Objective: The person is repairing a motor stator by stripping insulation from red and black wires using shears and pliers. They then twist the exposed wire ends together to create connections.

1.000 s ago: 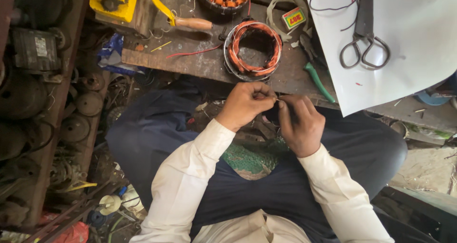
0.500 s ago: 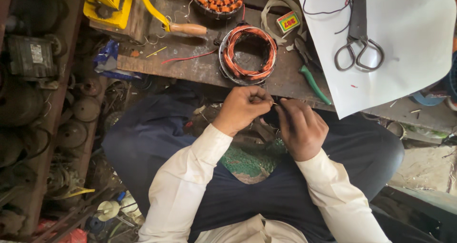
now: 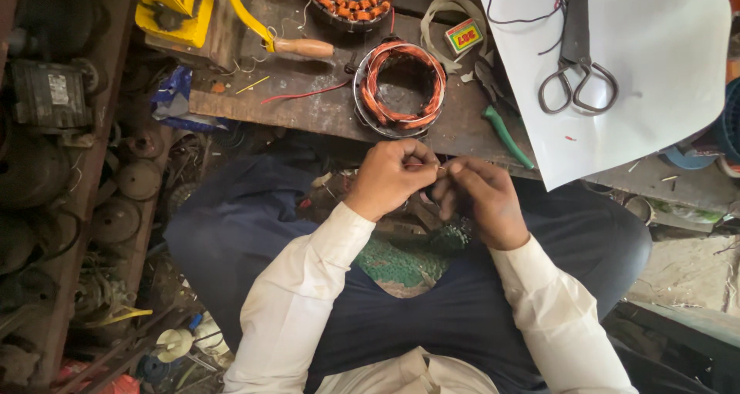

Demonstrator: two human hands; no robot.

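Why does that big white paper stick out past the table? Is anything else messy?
The white sheet overhangs the workbench edge, with scissors lying on it. A red wire lies loose beside the copper-wound stator. Both hands pinch something small; nothing looks broken.

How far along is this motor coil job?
One stator on the bench already carries copper windings. In hand: left hand and right hand meet fingertip to fingertip, pinching something too small to make out. The scissors lie untouched on white paper.
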